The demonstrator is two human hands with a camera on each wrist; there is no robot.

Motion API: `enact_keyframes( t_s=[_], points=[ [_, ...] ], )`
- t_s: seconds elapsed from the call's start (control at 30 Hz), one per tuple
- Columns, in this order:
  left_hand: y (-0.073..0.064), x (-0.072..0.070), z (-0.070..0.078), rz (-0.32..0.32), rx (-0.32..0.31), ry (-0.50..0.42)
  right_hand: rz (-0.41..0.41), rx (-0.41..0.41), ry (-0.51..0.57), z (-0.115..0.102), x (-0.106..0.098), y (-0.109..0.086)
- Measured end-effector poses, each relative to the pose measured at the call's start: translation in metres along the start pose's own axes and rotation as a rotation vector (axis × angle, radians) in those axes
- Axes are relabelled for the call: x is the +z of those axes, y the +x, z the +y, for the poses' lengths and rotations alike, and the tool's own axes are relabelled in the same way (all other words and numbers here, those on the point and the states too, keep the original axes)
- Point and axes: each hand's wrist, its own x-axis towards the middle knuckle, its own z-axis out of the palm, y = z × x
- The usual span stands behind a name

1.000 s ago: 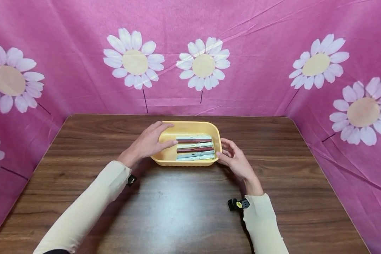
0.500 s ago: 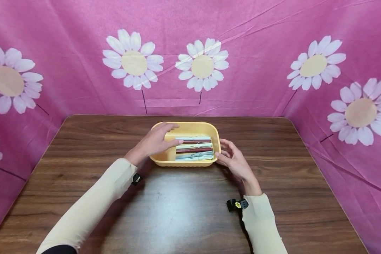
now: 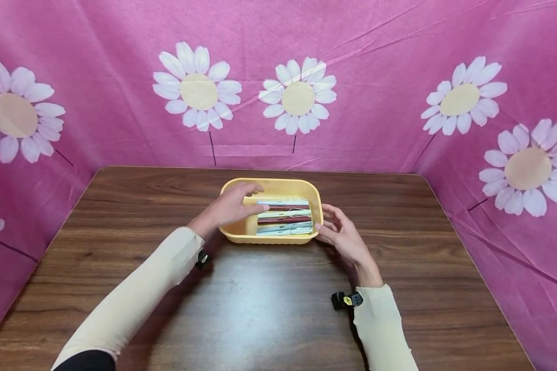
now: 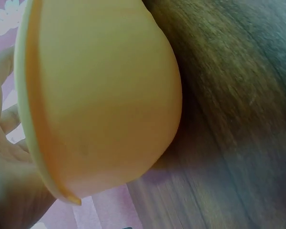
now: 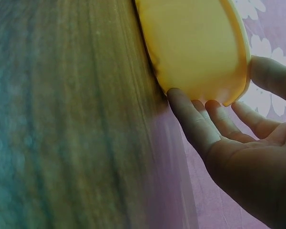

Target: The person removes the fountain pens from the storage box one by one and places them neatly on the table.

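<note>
Several pens (image 3: 285,220), in yellow basket (image 3: 269,239), near left thumb (image 3: 257,209)

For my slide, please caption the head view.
Left hand over a yellow tray of pens, right hand touching its end.

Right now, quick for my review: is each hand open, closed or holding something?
Left hand: open, holding nothing, over the left end of the yellow tray.
Right hand: open, fingers touching the tray's right end, thumb at its rim.
</note>
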Motion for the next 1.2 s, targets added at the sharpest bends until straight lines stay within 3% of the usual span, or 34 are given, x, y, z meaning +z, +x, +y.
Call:
enact_keyframes(
  t_s=[0.53,0.93,1.2],
  points=[
    [0.018,0.005,-0.004,-0.081,-0.088,-0.029,-0.015,-0.022,0.012,0.0,-0.002,0.002],
    [0.026,0.012,-0.008,-0.098,-0.122,-0.158,0.003,-0.003,0.004,0.001,-0.001,0.001],
    [0.034,0.017,-0.008,-0.1,-0.176,-0.164,0.002,-0.004,0.024,-0.001,0.0,0.001]
  ],
)
